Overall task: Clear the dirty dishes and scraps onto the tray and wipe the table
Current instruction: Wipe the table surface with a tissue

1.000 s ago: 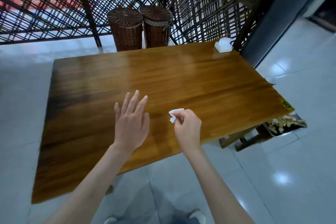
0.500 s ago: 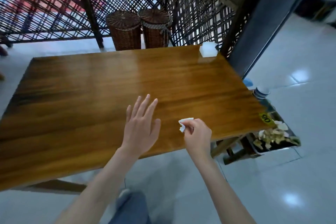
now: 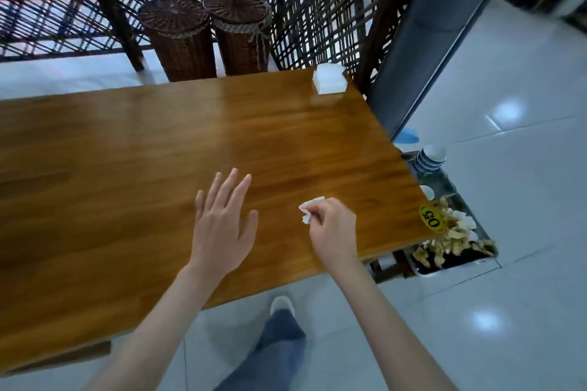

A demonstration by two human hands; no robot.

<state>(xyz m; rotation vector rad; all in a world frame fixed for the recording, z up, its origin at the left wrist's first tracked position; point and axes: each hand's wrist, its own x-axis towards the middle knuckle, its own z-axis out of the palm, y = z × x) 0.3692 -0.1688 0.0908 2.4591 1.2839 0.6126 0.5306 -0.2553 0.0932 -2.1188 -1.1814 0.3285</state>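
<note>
Head view, one entry. Landmark: wooden surface (image 3: pixel 158 149), rectangular, glossy amber, visible grain.

- Right hand (image 3: pixel 333 228): over the surface's near right part, grip pinched on a small crumpled white tissue (image 3: pixel 309 211), thin and soft.
- Left hand (image 3: pixel 222 225): just left of the right, above the surface, fingers straight and spread, holding nothing.
- Tray (image 3: pixel 486 257): on the floor beyond the surface's right near corner, partly under it; rectangular, heaped with pale crumpled scraps (image 3: pixel 451 238). Stacked bowls (image 3: pixel 430 157), white and round, just behind the scraps.
- White napkin box (image 3: pixel 328 82): boxy, on the surface's far right corner.
- Yellow oval sticker (image 3: pixel 432 219): at the near right corner.

Judgement: the step in hand looks like discarding the tissue. Best carried rightward past the corner and released low over the heap, so the light paper does not drift onto the tiles.
</note>
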